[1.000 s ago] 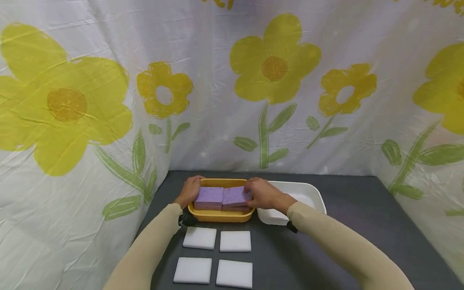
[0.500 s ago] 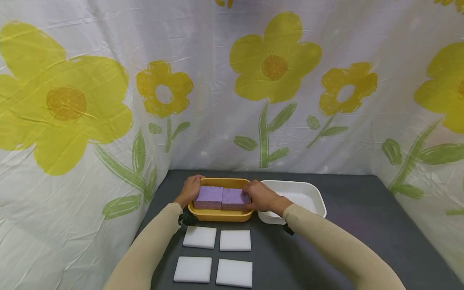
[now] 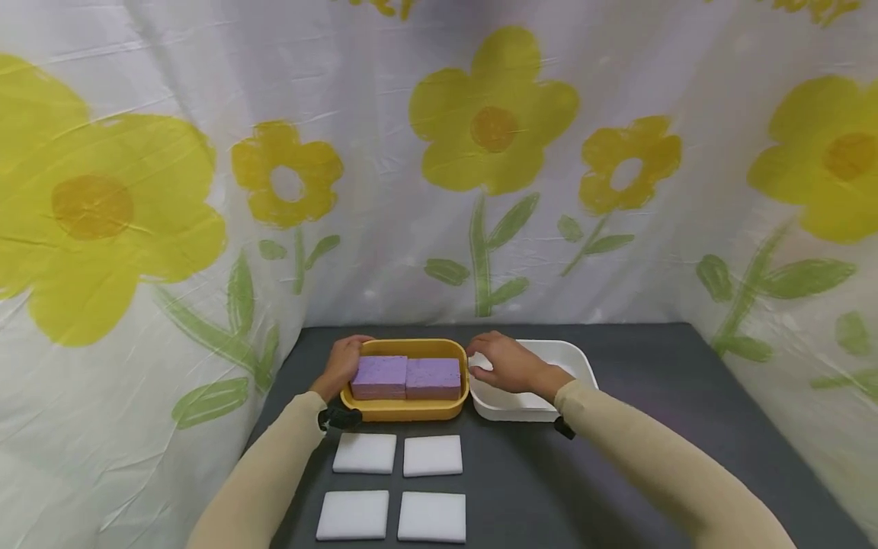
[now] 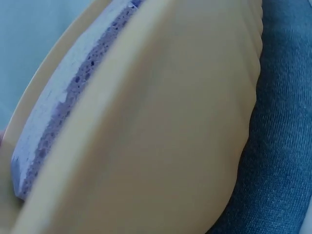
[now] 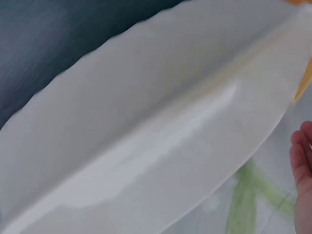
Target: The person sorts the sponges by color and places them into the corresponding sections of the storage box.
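Observation:
My left hand grips the left end of a yellow tray, its fingers at the rim. Inside the tray, two stacks of purple sponges lie side by side: a left stack and a right stack. The left wrist view shows the tray's outer wall close up, with a purple sponge behind the rim. Over the left part of a white tray hovers my right hand, fingers loosely bent and holding nothing. Its fingers appear at the right edge of the right wrist view.
Several white rectangular pads, among them a back-left pad and a front-right pad, lie in two rows before the yellow tray. A dark table carries everything. A flowered curtain hangs behind and at both sides.
My right hand has let go of the right purple stack and moved right, over the white tray. The top right sponge now lies level. My left hand keeps its place; the head view shifted slightly.

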Available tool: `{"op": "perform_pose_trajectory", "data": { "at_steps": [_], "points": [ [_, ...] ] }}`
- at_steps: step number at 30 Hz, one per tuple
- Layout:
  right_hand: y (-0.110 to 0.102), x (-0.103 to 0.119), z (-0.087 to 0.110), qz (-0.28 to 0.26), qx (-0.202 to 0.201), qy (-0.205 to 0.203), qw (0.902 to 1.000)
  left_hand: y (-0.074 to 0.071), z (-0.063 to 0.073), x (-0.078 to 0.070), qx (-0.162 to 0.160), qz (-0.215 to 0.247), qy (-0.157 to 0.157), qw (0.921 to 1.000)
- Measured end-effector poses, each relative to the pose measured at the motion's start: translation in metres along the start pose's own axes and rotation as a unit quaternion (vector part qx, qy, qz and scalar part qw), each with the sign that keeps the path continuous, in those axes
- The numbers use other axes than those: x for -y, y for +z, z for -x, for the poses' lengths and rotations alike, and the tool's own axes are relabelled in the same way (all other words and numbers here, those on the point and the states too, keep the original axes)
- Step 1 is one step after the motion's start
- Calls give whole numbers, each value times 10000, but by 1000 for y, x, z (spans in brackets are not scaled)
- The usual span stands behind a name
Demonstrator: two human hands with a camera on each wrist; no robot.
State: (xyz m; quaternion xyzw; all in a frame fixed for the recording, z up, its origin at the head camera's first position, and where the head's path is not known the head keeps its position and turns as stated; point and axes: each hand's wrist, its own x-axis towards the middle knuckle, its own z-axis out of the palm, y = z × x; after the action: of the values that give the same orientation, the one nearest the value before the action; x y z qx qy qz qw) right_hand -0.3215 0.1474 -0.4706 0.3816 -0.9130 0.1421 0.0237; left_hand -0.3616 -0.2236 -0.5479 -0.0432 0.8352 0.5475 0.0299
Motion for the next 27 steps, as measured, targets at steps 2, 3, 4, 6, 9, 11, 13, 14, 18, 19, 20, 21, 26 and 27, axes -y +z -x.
{"op": "perform_pose_trajectory", "data": {
  "at_steps": [2, 3, 4, 6, 9, 11, 13, 14, 18, 19, 20, 21, 26, 27],
  "points": [
    [-5, -6, 4, 39, -35, 38, 10000, -5, 3, 0, -74, 180, -76, 9998],
    [-8, -8, 7, 52, -39, 68, 10000, -8, 4, 0, -90, 263, -114, 9995],
    [-10, -11, 9, 106, -56, 95, 9999, -10, 5, 1, -119, 337, -156, 9992],
    [-16, -16, 15, 156, -86, 149, 9997, -15, 6, 1, -203, 454, -181, 9986],
    [-25, -26, 24, 196, -142, 251, 9994, -23, 8, 1, -327, 475, -148, 9982],
    [-30, -35, 31, 215, -187, 348, 9990, -27, 11, 0, -419, 429, -49, 9982],
    [-34, -45, 39, 241, -230, 481, 9983, -31, 14, -1, -460, 382, 46, 9982],
    [-36, -50, 43, 243, -256, 552, 9979, -33, 16, -1, -474, 347, 107, 9982],
    [-39, -70, 56, 382, -327, 813, 9954, -40, 24, -3, -566, 230, 380, 9974],
    [-39, -75, 59, 406, -350, 872, 9947, -43, 26, -4, -596, 165, 463, 9970],
    [-39, -79, 62, 433, -365, 939, 9940, -45, 28, -6, -637, 81, 557, 9964],
    [-40, -83, 65, 475, -384, 1003, 9931, -47, 30, -7, -689, -7, 624, 9957],
    [-40, -96, 79, 533, -492, 1301, 9888, -59, 42, -20, -866, -548, 992, 9898],
    [-39, -98, 82, 540, -513, 1339, 9882, -60, 44, -23, -863, -657, 1078, 9882]
  ]
}}
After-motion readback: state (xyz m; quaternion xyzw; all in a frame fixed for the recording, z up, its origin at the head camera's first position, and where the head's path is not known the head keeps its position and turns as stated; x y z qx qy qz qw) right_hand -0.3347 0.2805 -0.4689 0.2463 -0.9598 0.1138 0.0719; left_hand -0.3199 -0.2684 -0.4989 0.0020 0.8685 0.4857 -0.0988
